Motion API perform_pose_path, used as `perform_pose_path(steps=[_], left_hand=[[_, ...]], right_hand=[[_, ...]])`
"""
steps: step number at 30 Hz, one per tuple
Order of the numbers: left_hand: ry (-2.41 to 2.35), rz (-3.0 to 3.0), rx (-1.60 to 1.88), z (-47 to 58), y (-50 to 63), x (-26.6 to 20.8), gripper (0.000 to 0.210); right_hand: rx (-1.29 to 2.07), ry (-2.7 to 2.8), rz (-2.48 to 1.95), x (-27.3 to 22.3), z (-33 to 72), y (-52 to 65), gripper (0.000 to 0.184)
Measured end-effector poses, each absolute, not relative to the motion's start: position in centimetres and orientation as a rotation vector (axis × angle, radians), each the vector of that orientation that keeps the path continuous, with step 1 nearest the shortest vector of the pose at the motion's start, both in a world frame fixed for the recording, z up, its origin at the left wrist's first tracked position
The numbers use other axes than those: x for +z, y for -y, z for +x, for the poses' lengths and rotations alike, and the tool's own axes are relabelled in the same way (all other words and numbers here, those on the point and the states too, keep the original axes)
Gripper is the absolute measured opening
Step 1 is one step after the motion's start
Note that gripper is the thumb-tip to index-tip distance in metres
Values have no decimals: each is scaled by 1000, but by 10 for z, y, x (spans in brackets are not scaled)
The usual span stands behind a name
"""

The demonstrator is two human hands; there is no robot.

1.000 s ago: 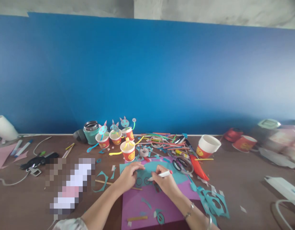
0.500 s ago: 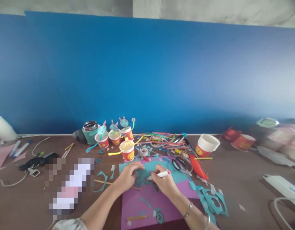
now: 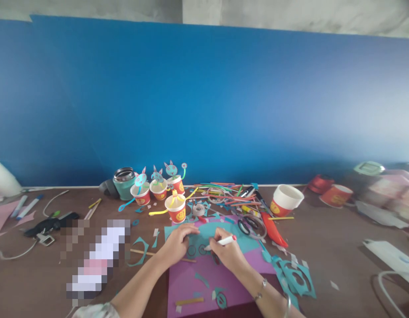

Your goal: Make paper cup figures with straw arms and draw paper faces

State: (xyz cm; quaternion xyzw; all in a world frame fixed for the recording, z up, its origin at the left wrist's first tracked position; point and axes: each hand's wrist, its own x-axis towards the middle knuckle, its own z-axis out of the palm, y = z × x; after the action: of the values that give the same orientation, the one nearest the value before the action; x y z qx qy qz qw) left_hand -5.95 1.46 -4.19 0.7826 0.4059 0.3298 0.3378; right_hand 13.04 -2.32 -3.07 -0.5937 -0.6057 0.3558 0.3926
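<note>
My right hand (image 3: 226, 249) is closed around a white marker (image 3: 226, 240) with a red end, its tip at a small drawn circle on teal paper (image 3: 220, 234). A second drawn circle lies to the left of it. My left hand (image 3: 180, 240) rests on the left part of the teal paper, fingers stretched out, holding nothing. Beneath lies a purple sheet (image 3: 186, 289) with teal scraps and a short yellow stick (image 3: 189, 301). Just beyond my left hand stands a paper cup (image 3: 176, 210) with yellow straw arms.
Three cups with teal paper animal heads (image 3: 171, 170) stand behind, by a teal flask (image 3: 125, 183). Straws (image 3: 224, 194), a tape roll (image 3: 199, 210), scissors (image 3: 249, 226) and a red pouch-like thing (image 3: 273, 230) lie beyond the paper. Stacked cups (image 3: 285, 201) stand at right.
The view has shifted very slightly. Both hands keep almost the same place, with the marker tip still at the same drawn circle.
</note>
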Motion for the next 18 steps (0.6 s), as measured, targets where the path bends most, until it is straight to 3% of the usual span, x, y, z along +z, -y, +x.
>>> perform_pose_path(steps=[9,18], left_hand=[[-1052,2020,869,-60,-15,-44,57],[-1050,2017,886,-59,-15,-42,55]], right_hand=[[1049,1471,-1465,-35,131,22,22],[860,1558,-1514,-28,132,23,26]])
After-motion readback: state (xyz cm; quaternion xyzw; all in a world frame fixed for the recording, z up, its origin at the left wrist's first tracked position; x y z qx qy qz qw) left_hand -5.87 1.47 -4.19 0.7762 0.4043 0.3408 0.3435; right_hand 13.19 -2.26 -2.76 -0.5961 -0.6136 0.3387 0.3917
